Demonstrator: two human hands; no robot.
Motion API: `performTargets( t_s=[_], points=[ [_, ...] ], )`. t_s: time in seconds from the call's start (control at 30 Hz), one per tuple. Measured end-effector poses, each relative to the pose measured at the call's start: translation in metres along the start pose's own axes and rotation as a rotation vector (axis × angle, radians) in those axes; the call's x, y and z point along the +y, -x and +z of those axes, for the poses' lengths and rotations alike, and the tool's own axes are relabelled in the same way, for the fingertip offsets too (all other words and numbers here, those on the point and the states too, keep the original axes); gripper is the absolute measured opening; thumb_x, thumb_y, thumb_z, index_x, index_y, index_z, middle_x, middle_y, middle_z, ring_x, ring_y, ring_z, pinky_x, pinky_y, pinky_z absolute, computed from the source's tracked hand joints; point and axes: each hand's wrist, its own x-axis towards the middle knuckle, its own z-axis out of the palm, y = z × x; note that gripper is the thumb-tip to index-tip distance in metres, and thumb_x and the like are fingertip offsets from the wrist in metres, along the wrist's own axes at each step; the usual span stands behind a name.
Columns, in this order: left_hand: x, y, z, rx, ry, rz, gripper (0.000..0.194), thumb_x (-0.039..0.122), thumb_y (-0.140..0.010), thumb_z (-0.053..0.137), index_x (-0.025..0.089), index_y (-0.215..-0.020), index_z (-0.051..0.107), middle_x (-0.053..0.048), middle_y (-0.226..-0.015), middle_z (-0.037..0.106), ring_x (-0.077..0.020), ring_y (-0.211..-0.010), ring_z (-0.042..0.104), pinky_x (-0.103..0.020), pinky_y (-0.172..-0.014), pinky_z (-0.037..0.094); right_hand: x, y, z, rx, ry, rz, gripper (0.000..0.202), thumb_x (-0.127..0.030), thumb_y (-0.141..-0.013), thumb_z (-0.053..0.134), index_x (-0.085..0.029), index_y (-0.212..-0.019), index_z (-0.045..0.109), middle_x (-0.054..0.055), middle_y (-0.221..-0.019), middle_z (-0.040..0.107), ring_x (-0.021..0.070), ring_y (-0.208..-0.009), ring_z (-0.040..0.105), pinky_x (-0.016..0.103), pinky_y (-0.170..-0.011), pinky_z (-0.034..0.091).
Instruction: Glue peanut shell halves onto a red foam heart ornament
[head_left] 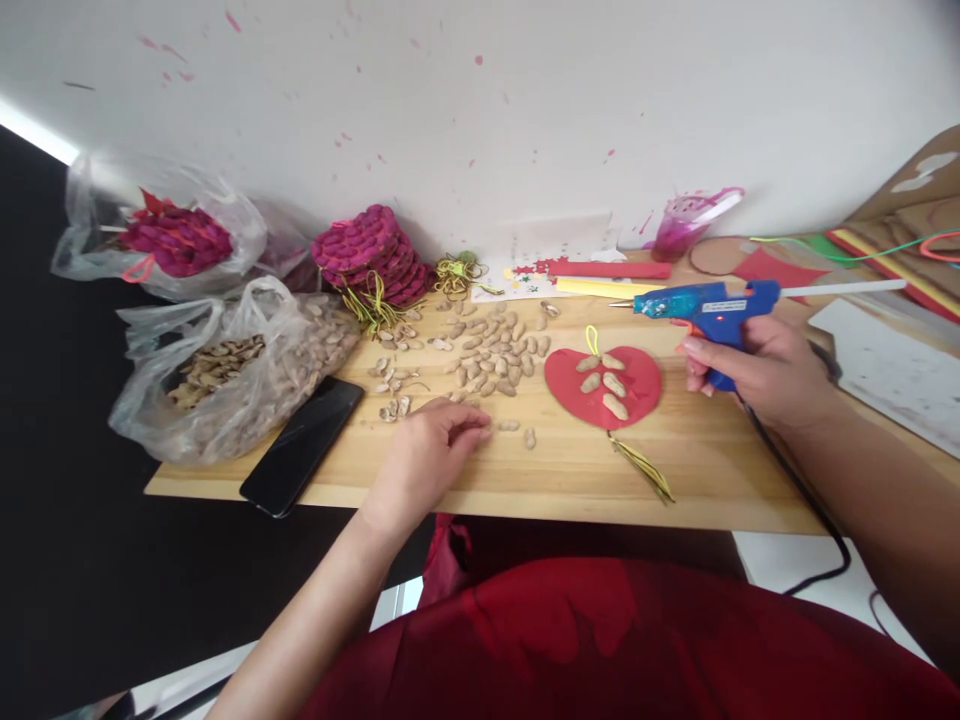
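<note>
My right hand (776, 370) grips a blue hot glue gun (724, 308) by its handle, the nozzle pointing left and a white glue stick (840, 289) jutting out behind. Below the nozzle lies a red paper heart (562, 388) with several peanut shells (614, 385) on it, a yellow loop (592, 340) at its top and a yellow-green tassel (643, 468) below. My left hand (431, 450) rests at the near edge of a peanut shell pile (495, 350), fingers curled together; anything between them is hidden. Single peanut shells (530, 438) lie to its right.
Clear bags (281, 380) of peanut shells and a black phone (300, 447) are at the left. Purple-painted peanut shell pieces (367, 255) are stacked by the wall. Red and yellow rolls (607, 270) and a purple-stained cup (682, 228) stand behind. The gun's black cord (795, 480) hangs over the table edge.
</note>
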Motion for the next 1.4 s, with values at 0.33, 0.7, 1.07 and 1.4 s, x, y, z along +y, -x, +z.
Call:
performTargets(
  t_s=[0.33,0.7,1.07,1.4],
  points=[
    [-0.011,0.017,-0.004,0.066,0.004,0.117,0.015,0.02,-0.089,0.065,0.023,-0.1,0.076,-0.004,-0.098,0.075,-0.0202,-0.093,0.068,-0.033,-0.087,0.054,-0.005,0.005,0.005,0.076,-0.216,0.047,0.028,-0.033,-0.069,0.085,-0.019,-0.085,0.066,-0.003,-0.058,0.058,0.0125,-0.049,0.055,0.026,-0.041,0.037],
    [-0.004,0.011,-0.007,0.151,-0.067,0.126,0.014,0.029,-0.092,0.064,0.021,-0.094,0.075,-0.004,-0.091,0.074,-0.0192,-0.083,0.068,-0.03,-0.081,0.053,0.0,0.003,0.003,0.048,-0.228,0.121,0.033,-0.037,-0.064,0.088,-0.019,-0.082,0.067,-0.002,-0.059,0.056,0.012,-0.05,0.052,0.023,-0.04,0.04],
    [-0.074,-0.031,-0.086,0.318,-0.607,-0.013,0.025,0.013,-0.086,0.058,0.015,-0.105,0.075,-0.011,-0.102,0.077,-0.0315,-0.097,0.066,-0.043,-0.092,0.048,-0.004,0.005,0.001,0.123,-0.057,0.173,0.045,-0.057,-0.053,0.088,-0.022,-0.069,0.066,0.003,-0.062,0.061,0.0164,-0.054,0.057,0.027,-0.044,0.047],
    [-0.024,-0.014,-0.047,0.268,-0.268,0.166,0.013,0.028,-0.089,0.065,0.022,-0.092,0.076,-0.003,-0.091,0.077,-0.0225,-0.09,0.069,-0.035,-0.085,0.052,0.002,0.001,0.003,0.084,-0.204,0.123,0.036,-0.037,-0.06,0.089,-0.019,-0.076,0.063,-0.001,-0.058,0.058,0.0133,-0.048,0.055,0.024,-0.04,0.042]
  ],
)
